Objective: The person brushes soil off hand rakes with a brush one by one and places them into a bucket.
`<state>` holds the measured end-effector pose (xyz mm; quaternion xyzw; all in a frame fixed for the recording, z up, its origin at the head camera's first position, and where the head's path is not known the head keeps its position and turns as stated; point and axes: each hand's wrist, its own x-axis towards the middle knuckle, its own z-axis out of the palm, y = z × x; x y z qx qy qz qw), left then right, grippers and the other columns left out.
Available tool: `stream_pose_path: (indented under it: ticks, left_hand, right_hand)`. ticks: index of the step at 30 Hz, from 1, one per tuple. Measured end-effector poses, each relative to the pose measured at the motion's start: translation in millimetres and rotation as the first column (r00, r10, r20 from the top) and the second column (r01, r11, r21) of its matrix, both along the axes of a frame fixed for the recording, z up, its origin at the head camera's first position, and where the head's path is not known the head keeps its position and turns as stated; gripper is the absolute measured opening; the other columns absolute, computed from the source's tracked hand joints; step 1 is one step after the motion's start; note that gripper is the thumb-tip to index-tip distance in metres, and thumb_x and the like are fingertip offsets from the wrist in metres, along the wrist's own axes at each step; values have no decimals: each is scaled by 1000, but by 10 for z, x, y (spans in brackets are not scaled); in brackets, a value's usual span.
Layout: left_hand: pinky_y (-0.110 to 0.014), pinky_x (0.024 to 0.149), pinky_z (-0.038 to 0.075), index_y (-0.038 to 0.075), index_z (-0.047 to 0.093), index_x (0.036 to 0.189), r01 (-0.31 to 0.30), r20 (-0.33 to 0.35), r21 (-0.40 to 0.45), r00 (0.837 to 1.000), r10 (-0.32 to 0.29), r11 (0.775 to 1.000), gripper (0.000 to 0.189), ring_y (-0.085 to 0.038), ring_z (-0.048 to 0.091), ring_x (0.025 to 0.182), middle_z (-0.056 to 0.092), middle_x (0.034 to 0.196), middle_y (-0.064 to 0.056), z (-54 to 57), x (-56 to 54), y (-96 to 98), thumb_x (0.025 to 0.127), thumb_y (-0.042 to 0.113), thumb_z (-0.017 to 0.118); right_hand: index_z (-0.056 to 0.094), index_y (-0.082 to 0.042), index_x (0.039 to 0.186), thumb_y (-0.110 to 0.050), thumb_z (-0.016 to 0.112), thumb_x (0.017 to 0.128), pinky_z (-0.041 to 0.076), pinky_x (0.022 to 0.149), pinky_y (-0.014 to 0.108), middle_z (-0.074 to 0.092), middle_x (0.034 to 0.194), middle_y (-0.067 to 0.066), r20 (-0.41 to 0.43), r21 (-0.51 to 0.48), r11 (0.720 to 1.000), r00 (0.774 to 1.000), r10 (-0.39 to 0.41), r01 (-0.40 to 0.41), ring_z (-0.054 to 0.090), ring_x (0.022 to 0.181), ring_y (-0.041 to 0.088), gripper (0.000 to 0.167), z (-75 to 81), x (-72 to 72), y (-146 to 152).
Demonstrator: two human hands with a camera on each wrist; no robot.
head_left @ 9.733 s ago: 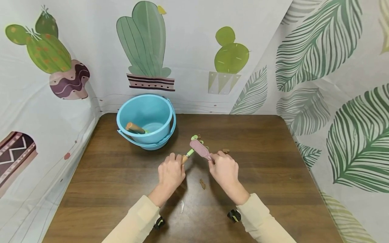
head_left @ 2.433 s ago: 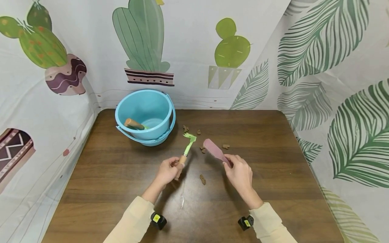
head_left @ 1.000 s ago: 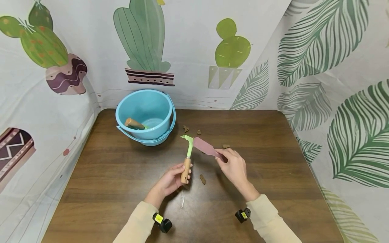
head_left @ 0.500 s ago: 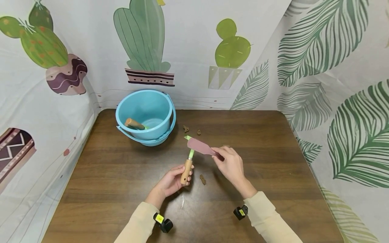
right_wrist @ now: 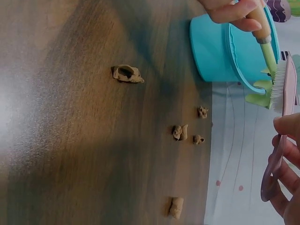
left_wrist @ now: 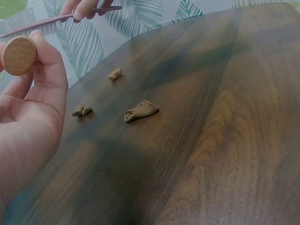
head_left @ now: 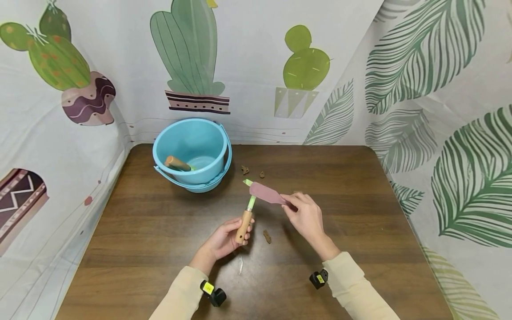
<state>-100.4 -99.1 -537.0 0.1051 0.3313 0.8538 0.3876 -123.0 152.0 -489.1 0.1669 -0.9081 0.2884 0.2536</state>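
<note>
In the head view my left hand (head_left: 224, 238), palm up, grips the wooden handle (head_left: 245, 226) of a small garden hand rake with a light green head. My right hand (head_left: 306, 218) pinches a pink brush (head_left: 267, 194) by its handle, and its back covers much of the rake's head from above. White bristles (right_wrist: 280, 82) face the green rake head (right_wrist: 260, 97) in the right wrist view, right at its neck. Both tools are raised above the table. The left wrist view shows the round butt of the rake handle (left_wrist: 18, 55) between thumb and fingers.
Several brown soil-like clods lie on the wooden table, the largest clod (head_left: 267, 236) between my forearms. A light blue bucket (head_left: 188, 146) with another wooden-handled tool (head_left: 177, 163) inside stands at the back left. A small clear strip (head_left: 241, 265) lies near the front. Printed cloth (head_left: 256, 71) hangs behind.
Since 2.4 s ago my left hand has turned palm up with the rake, and the brush has moved left from beside the rake to its head. Over the last half second it shifted slightly right.
</note>
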Motion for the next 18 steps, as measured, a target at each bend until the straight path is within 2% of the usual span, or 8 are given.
stream_pose_path:
  ticks: [9,18]
  left_hand:
    - [-22,69,48,8,53,115,-12,-36,19,999,12,1000,38,-9,56,78,58,92,1,31,-9,-45,100,11,19]
    - [-23,68,48,7,55,115,-21,-28,16,999,22,1000,39,-10,56,77,59,92,0,38,-12,-84,100,9,19]
  right_hand:
    - [73,-14,97,-10,78,71,50,59,34,69,89,3,28,-33,999,999,-18,19,59,73,18,27,-46,-12,133]
    - [73,-14,97,-10,78,70,49,57,34,68,86,1,15,-5,999,999,-49,49,58,71,17,27,-68,-16,243]
